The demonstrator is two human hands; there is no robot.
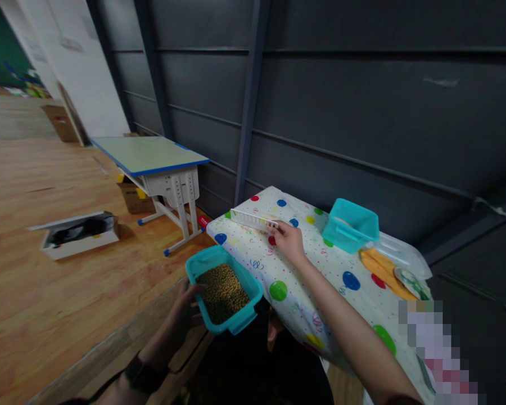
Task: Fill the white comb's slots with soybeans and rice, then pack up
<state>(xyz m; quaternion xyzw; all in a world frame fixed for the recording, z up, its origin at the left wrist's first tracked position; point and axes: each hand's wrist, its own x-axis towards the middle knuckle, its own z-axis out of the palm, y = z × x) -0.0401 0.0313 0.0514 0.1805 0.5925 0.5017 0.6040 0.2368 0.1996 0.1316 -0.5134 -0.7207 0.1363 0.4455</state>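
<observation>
My left hand grips the near left rim of a teal plastic container, its thumb over the edge. Soybeans, or similar tan beans, cover the container's bottom. It is held beside the table's front left edge, slightly tilted. Over the tablecloth, my right hand pinches the right end of a long, thin white slotted strip. Small tan bits lie by the strip, too small to make out.
A second teal container, a clear lid, an orange cloth and a green-and-white packet sit on the table's right side. A dark panelled wall runs behind. Leftward stand a desk and an open white box.
</observation>
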